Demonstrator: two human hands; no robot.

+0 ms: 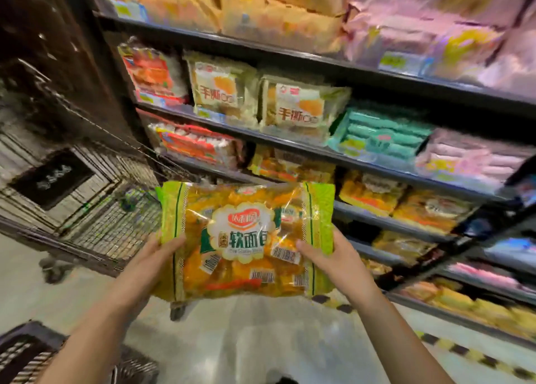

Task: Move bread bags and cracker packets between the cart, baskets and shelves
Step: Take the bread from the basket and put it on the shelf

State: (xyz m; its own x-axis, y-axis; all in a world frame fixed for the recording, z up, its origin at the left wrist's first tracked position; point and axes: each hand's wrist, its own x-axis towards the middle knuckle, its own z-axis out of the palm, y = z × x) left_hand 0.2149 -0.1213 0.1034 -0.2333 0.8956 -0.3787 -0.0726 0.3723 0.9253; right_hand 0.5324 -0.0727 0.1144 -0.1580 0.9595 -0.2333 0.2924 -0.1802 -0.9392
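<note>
I hold the yellow-green bread bag (246, 238) in the air before the shelves (290, 145), left hand (162, 251) and right hand (329, 257) gripping its sides, thumbs on front. The shelves hold many packets; the wire cart's (110, 233) content is unclear.

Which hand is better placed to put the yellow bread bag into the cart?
Probably the left hand: it grips the bread bag at its left edge, on the side where the cart stands.
</note>
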